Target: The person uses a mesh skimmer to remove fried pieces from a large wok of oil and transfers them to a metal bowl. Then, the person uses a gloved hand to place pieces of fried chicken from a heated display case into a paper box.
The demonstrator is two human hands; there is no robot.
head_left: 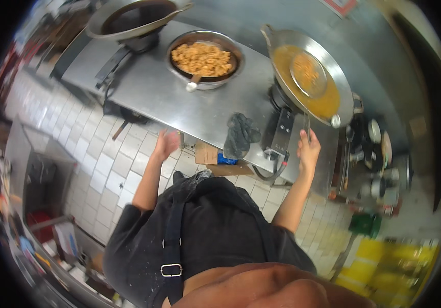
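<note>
My right hand (308,149) grips the thin handle of a round wire strainer (306,120). The strainer's basket sits in the yellow-brown oil (330,104) of a large metal wok (322,50), with golden pieces of fried food (305,71) in it. Slightly blurred, my left hand (168,143) hangs in front of the table's edge and holds nothing. A metal bowl (209,85) on the steel table (201,107) bears a dark-rimmed strainer heaped with golden fried pieces (201,59). Its handle points towards me.
A gas burner (282,129) with a hose stands under the wok. Beside it, a dark cloth (239,134) drapes over the table's front edge. Another wok (101,29) with dark contents sits at far left. Below the table lie cardboard (206,153) and a dark pan (128,115).
</note>
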